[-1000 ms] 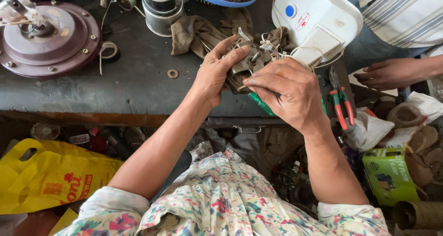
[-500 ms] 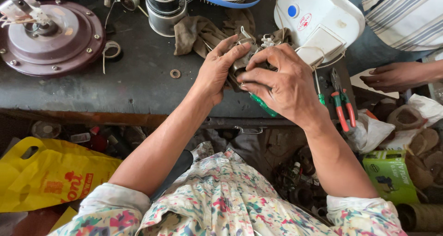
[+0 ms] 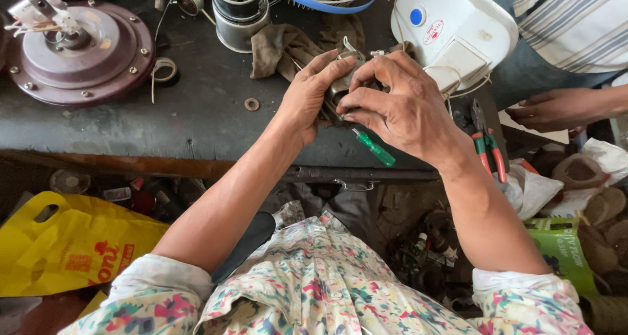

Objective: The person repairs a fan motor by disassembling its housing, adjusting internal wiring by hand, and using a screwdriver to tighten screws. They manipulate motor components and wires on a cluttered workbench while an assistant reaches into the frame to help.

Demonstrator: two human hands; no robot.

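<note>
Both of my hands close around a small greasy metal motor part (image 3: pixel 339 91) above the dark workbench (image 3: pixel 196 119). My left hand (image 3: pixel 309 93) grips it from the left with the fingers over its top. From the right, my right hand (image 3: pixel 399 106) covers the part, fingers curled onto it. A green-handled screwdriver (image 3: pixel 376 149) lies just below my right hand. Most of the part is hidden by my fingers.
A maroon round fan motor housing (image 3: pixel 82 53) sits at the left, a metal can (image 3: pixel 239 11) and a dirty rag (image 3: pixel 278 47) behind. A white fan base (image 3: pixel 454 31), red-handled pliers (image 3: pixel 487 145), a washer (image 3: pixel 252 104). Another person's hand (image 3: pixel 556 109) at right. Yellow bag (image 3: pixel 65 243) below.
My hands have drawn together more tightly over the motor part, which now shows less of its finned body. The view has shifted slightly.
</note>
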